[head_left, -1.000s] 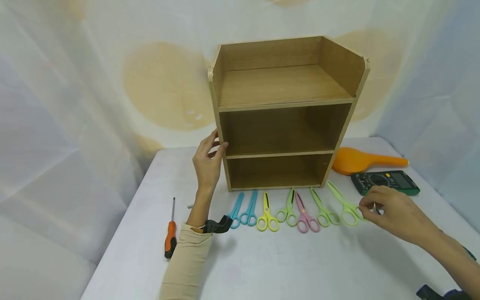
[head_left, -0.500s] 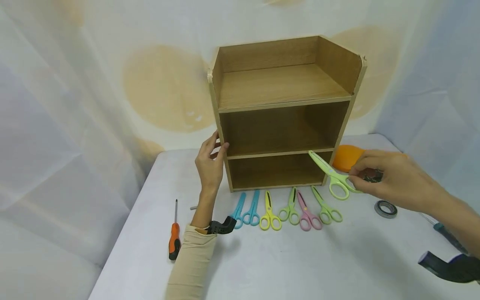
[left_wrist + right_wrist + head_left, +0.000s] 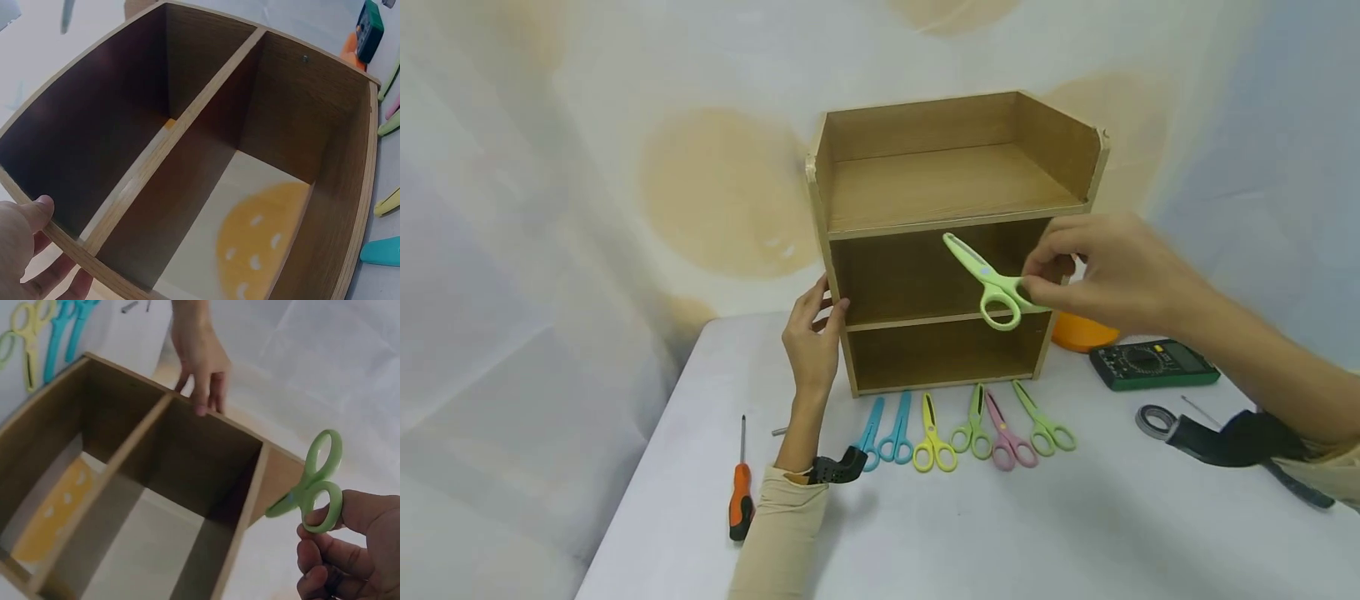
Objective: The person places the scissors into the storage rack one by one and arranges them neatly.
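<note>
A wooden shelf unit (image 3: 925, 129) with three levels stands tilted back at the rear of the table. My left hand (image 3: 808, 346) grips its left side panel, thumb on the front edge and fingers behind. My right hand (image 3: 1108, 271) pinches light green scissors (image 3: 970, 258) by a handle loop, held up before the middle compartment with the blades towards upper left. In the right wrist view, the thumb and fingers hold the green scissors (image 3: 304, 494) near the shelf's side. Below the shelf lie blue scissors (image 3: 901, 417), yellow scissors (image 3: 929, 417), pink scissors (image 3: 998, 419) and more green scissors (image 3: 1030, 404).
An orange-handled screwdriver (image 3: 741, 492) lies at left, near a small metal rod (image 3: 779, 432). On the right are a green multimeter (image 3: 1150, 364), a rounded orange object (image 3: 1081, 333), a tape roll (image 3: 1152, 421) and a partly hidden dark-handled tool (image 3: 1303, 492).
My right hand has lifted the light green scissors from the row's right end, up and left to the shelf's front. The left hand keeps its grip on the side panel.
</note>
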{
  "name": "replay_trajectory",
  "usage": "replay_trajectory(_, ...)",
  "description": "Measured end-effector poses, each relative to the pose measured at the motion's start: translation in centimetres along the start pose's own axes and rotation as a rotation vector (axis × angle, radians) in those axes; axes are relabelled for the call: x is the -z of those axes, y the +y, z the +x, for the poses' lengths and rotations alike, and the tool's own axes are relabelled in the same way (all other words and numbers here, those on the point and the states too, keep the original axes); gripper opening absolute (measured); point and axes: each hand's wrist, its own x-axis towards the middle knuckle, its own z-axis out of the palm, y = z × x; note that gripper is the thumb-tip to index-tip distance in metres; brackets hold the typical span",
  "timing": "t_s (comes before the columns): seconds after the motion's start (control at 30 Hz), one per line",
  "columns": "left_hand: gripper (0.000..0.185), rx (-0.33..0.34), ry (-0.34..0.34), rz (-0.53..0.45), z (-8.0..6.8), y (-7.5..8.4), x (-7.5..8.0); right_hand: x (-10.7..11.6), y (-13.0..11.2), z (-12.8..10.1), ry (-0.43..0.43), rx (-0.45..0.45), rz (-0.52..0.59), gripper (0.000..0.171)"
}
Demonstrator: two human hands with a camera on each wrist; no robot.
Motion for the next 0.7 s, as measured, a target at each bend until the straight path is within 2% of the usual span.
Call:
replay_trajectory(0.17,0.044,-0.011,-0.003,-0.019,0.0,0.0,0.2,0.0,-0.8,4.3,0.024,-0.013,0.027,0.010)
replay_trajectory(0.33,0.044,-0.025,0.003,-0.029,0.2,0.0,-0.2,-0.4,-1.0,8.7,-0.007,-0.055,0.001,0.009)
replay_trajectory(0.53,0.044,-0.038,0.007,-0.005,0.3,0.1,-0.4,-2.4,-1.1,13.1,-0.093,-0.129,0.031,0.013)
replay_trajectory(0.7,0.043,-0.037,0.011,0.001,0.3,0.3,-0.4,-4.3,-1.0,15.6,-0.107,-0.169,0.048,0.016)
